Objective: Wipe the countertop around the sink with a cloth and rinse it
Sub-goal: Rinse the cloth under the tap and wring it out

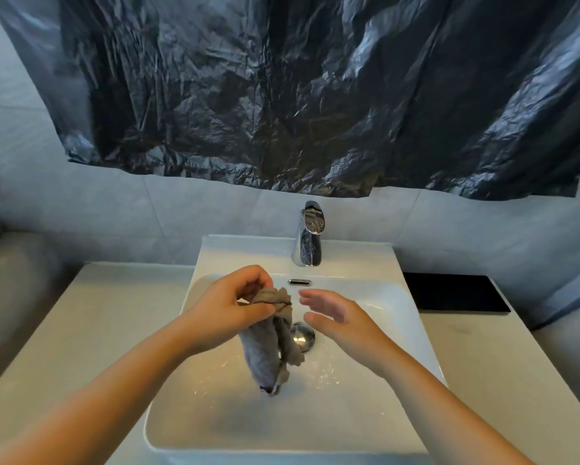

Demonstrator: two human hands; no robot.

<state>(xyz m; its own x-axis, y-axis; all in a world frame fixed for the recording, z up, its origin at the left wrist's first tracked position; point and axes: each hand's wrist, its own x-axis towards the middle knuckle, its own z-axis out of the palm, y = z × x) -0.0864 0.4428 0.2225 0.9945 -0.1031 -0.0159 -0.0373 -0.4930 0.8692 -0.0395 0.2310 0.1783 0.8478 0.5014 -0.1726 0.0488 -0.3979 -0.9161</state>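
Observation:
A wet grey-brown cloth [271, 347] hangs down into the white sink [396, 310], bunched at its top. My left hand [234, 307] pinches that top edge between thumb and fingers above the basin. My right hand [335, 317] is just right of the cloth with fingers straight, apart from it and holding nothing. The chrome drain plug [303, 335] shows partly behind the cloth. The chrome tap [310, 234] stands at the back of the sink; I see no water running from it. Pale countertop [90, 317] lies on both sides.
A black flat mat [456, 293] lies on the counter right of the sink. Crumpled black plastic sheeting [281, 95] covers the wall above the tap. An overflow slot [299, 282] sits under the tap. Water drops glisten in the basin.

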